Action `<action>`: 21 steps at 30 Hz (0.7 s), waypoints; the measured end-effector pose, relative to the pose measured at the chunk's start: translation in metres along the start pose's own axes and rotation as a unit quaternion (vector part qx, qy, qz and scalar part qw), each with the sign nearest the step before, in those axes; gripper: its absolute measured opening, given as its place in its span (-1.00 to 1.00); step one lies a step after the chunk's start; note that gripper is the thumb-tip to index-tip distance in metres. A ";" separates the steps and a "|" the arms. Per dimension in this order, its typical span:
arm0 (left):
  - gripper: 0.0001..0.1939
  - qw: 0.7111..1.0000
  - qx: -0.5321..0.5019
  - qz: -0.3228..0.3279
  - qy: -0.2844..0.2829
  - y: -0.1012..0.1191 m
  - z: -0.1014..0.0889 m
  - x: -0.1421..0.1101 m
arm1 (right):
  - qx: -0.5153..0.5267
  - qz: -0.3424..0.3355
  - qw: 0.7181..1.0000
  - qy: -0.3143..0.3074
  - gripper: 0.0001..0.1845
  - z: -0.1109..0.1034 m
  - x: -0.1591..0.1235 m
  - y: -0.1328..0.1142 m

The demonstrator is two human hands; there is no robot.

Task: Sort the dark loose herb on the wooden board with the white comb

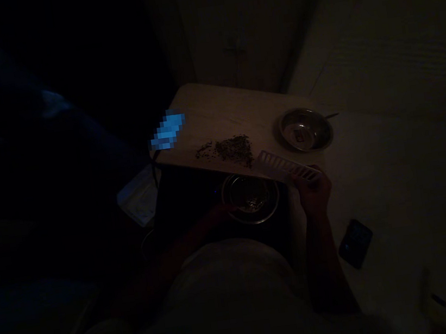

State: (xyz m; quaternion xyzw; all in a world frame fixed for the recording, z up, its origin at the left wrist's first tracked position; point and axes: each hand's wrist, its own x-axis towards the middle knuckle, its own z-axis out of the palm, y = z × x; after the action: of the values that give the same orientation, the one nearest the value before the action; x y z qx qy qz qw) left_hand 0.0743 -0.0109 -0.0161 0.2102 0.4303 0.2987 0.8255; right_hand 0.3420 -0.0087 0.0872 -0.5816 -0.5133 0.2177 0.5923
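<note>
The room is very dark. My right hand [316, 193] is closed round one end of a pale, flat piece with a row of slots [274, 163], at the front edge of a small wooden table [234, 99]. Just left of that piece lies a spread of small dark grains or bits [235, 149]. Below the table edge a round metal bowl [255, 221] holds some small bits. My left hand [224, 209] grips the bowl's left side, its fingers mostly lost in shadow.
A second metal bowl [306, 128] stands on the table's right side, with a thin handle poking past its rim. A lit, blurred screen [168, 130] lies at the left corner. Lower down are a pale tray-like thing [139, 200] and a dark flat object [355, 244] on the floor.
</note>
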 end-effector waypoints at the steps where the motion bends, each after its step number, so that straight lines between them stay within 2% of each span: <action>1: -0.55 1.000 -0.004 0.003 -0.007 0.000 0.000 0.000 | -0.006 -0.001 1.000 -0.001 -0.80 0.000 0.000 0.000; 8: -0.61 0.999 0.028 -0.015 0.016 -0.003 -0.004 0.000 | -0.021 -0.005 1.000 -0.019 -0.81 0.000 0.000 -0.001; 16: -0.58 1.000 0.014 0.000 -0.009 -0.004 -0.008 0.004 | -0.007 -0.005 0.998 -0.055 -0.81 -0.003 -0.001 -0.002; 18: -0.57 1.000 0.016 0.000 -0.007 -0.004 -0.008 0.004 | 0.003 -0.001 1.000 -0.018 -0.80 -0.003 0.000 0.001; 21: -0.59 1.000 0.021 -0.013 0.002 -0.004 -0.006 0.002 | 0.022 0.014 0.997 0.076 -0.77 -0.001 0.003 0.007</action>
State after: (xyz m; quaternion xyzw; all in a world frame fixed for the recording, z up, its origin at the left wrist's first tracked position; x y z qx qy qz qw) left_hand 0.0713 -0.0115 -0.0230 0.2213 0.4408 0.2798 0.8237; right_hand 0.3464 -0.0053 0.0817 -0.5906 -0.4533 0.1926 0.6393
